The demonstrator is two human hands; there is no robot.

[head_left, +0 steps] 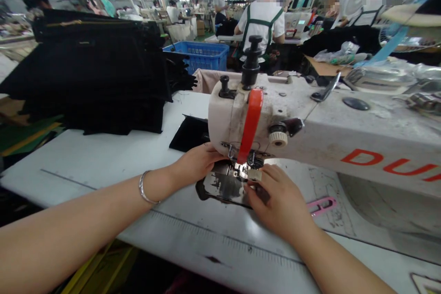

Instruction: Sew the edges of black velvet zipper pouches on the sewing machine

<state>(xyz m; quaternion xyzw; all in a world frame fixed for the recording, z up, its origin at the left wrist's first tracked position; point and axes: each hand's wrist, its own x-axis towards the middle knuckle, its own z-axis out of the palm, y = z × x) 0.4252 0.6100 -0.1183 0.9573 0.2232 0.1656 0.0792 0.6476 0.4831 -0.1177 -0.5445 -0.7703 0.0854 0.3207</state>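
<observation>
A white sewing machine [310, 124] with a red strip [251, 124] on its head stands on the white table [113, 165]. My left hand [200, 163], a bracelet on its wrist, reaches to the left side of the needle area; its fingertips are partly hidden behind the machine head. My right hand [275, 195] is at the right of the lit presser foot [241, 170], thumb and fingers bent close together over the metal plate [223, 186]. What lies between those fingers is too small to make out. A black fabric piece [190, 133] lies behind my left hand.
A tall stack of black fabric pieces [93, 69] stands on the table's left. Pink thread snips [323, 206] lie right of my right hand. Beyond the table are a blue basket [206, 55] and a person [263, 18] seen from behind. Plastic-wrapped items [382, 76] are at the right.
</observation>
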